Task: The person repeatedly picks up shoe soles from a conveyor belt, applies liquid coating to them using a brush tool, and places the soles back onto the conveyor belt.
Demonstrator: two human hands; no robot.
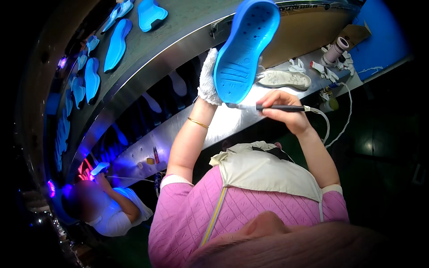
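Observation:
A blue shoe sole (246, 49) with small holes and grooves on its face stands tilted, toe end up, in front of me. My left hand (208, 80), in a white knit glove, is closed on the sole's left edge; most of its fingers are hidden behind it. Bare, my right hand (284, 110) pinches a slim brush (292, 108) with a black handle. From the handle's rear runs a pale tube (325, 117). The brush's tip lies right at the heel end of the sole; whether it touches I cannot tell.
Several blue soles lie on the dark conveyor belt (183, 17) at the upper left. A white shoe (286, 79), gloves (330, 71) and a pinkish cup (335, 52) rest on the metal bench (223, 123). At lower left, a co-worker (118, 207) handles a blue piece.

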